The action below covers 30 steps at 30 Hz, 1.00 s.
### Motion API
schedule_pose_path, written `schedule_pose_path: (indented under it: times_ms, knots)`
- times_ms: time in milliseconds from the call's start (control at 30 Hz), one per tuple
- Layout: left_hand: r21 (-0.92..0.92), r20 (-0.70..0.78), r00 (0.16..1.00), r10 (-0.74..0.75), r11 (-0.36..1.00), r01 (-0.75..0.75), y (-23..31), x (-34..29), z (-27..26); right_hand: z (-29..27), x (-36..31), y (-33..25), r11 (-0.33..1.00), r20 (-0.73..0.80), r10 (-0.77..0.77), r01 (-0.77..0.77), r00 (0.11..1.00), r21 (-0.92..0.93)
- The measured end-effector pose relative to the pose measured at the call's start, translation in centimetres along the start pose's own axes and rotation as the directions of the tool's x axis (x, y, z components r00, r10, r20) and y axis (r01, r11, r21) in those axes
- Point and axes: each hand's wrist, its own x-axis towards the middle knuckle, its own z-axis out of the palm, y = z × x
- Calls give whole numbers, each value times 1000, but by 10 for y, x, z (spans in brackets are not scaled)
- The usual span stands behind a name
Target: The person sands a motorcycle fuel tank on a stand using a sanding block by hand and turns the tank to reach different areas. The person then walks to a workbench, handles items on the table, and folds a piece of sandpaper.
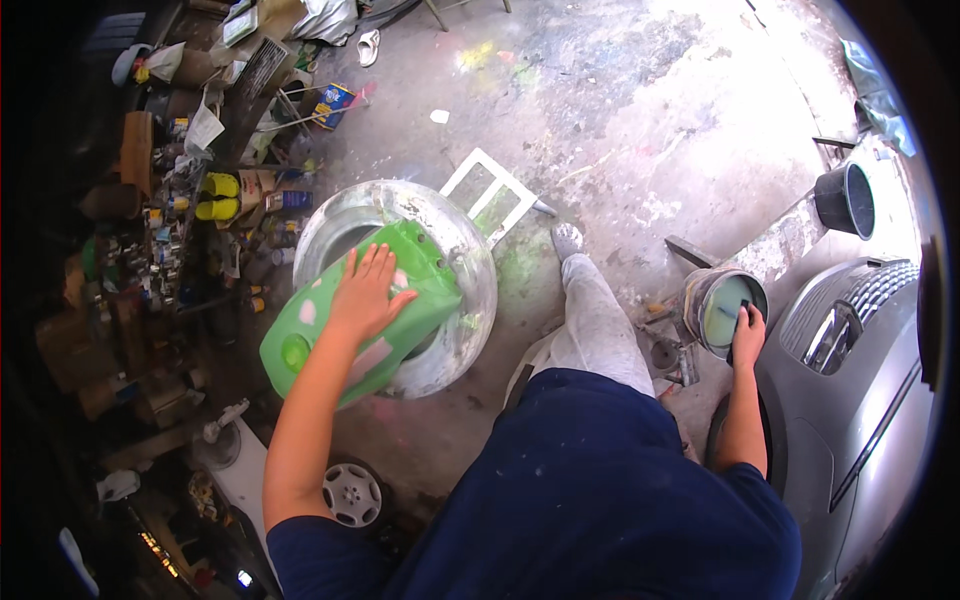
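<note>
From the head camera, the green panel (345,320) lies across the top of a bare metal wheel rim (465,260), and everything else sits around that rim. The left hand (365,292) rests flat on the panel, fingers spread wide, holding nothing. Well to the rim's right, beside a silver car (860,370), the right hand (748,335) dips a small dark object (too small to identify) into a paint can (722,305). Pale patches on the panel suggest unfinished surface work.

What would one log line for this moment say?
left hand: flat on green panel | panel: on metal wheel rim | right hand: dipping dark tool in paint can | beside: silver car
</note>
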Motion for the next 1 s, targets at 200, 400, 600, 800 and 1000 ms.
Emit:
schedule_pose_path:
  times_ms: [200, 400, 600, 800, 1000]
  knots:
    - [51, -112, 993, 36, 998, -30, 2, -38, -2, 3, 2, 61, 917, 106, 172, -119, 979, -381]
    - [21, -94, 996, -4, 1000, 6, 19, -81, -2, 46, 19, 69, 746, 273, 358, -98, 893, -658]
    - [7, -91, 995, -33, 999, 34, 49, -91, -5, 107, 49, 141, 798, 515, 260, 118, 817, -591]
    - [97, -67, 996, 64, 994, -58, 97, -45, 52, 134, 60, 130, 813, 656, 124, 303, 745, -498]
    - [89, -152, 988, 19, 996, -6, 106, -43, 70, 61, 46, 109, 875, 577, -27, 298, 817, -381]
